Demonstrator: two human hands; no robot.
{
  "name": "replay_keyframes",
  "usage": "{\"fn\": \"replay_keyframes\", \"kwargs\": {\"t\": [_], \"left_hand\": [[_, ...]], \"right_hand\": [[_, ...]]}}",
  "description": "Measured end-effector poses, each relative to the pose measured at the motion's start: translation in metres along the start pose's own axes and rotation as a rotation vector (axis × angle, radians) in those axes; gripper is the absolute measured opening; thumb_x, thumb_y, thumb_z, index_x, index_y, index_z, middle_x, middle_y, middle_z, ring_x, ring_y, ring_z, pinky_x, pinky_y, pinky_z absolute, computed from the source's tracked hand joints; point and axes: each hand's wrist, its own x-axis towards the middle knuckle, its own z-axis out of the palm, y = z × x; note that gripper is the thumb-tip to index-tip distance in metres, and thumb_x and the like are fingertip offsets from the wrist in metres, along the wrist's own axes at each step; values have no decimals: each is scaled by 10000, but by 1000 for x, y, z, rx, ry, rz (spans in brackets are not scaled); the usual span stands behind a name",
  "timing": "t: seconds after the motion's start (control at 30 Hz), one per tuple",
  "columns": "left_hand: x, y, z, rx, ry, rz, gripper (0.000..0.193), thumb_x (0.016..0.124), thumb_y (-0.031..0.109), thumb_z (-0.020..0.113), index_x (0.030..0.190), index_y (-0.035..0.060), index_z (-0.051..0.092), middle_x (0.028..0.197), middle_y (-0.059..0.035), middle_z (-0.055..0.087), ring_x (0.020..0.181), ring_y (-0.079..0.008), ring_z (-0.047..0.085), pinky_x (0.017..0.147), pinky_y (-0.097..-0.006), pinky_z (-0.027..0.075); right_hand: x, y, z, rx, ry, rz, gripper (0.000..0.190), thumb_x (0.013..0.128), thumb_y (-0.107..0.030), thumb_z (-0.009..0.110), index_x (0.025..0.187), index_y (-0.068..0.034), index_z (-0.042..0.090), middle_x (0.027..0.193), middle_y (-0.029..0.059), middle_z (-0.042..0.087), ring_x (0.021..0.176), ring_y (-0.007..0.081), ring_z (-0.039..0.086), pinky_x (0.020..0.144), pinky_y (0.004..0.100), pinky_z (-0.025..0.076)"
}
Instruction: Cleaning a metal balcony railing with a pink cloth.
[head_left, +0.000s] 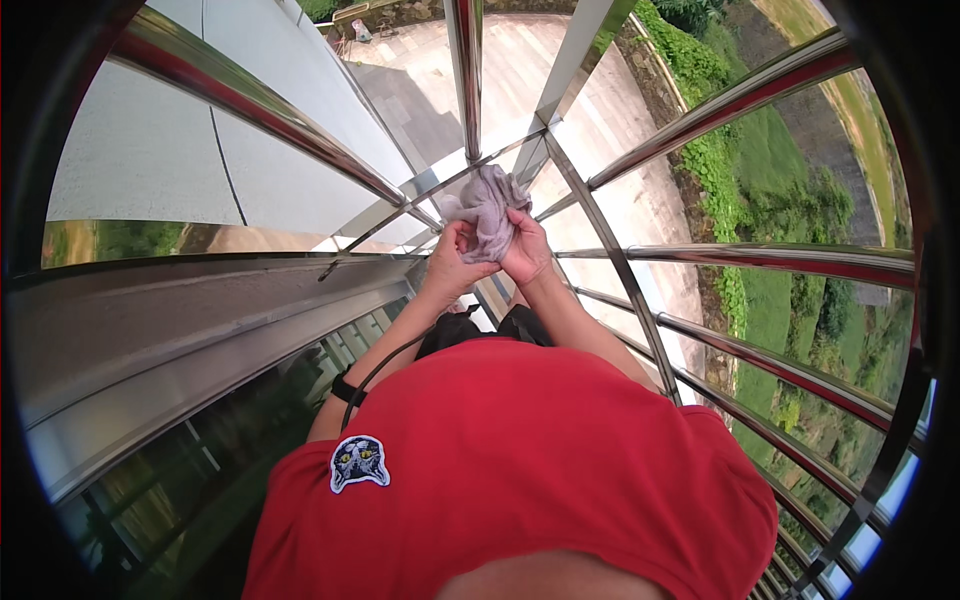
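A crumpled greyish-mauve cloth (489, 206) is bunched between my two hands, in front of my body. My left hand (451, 262) grips its lower left side. On the right side, my right hand (527, 247) pinches the fabric with the thumb on top. The hands almost meet beneath the cloth. Just beyond it runs a flat polished metal rail (517, 142), which bends at a corner; whether the cloth touches it I cannot tell.
Shiny round metal bars (750, 255) of the railing surround me in front and to the right. Left stand a white wall (277, 150) and a window ledge (150, 315). Far below lie a paved yard (600, 142) and green plants (712, 210). A black cable (375, 371) crosses my left arm.
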Motion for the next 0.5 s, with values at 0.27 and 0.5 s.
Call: {"fn": "replay_keyframes", "kwargs": {"t": [0.27,0.5], "left_hand": [[-1,-69,-2,204,-168,-179,758,610,254,747,1247,-48,471,1143,-234,599,1093,-306,587,927,-372,457],[-5,-84,-9,350,53,-254,475,730,409,707,919,-24,661,853,-238,671,882,-342,669,723,-408,519]], "right_hand": [[59,40,-11,37,4,6,208,922,-88,452,1068,-2,573,1011,115,648,957,257,618,952,385,459],[59,46,1,-86,-16,18,295,697,101,504,975,16,548,990,105,609,960,251,587,957,390,449]]}}
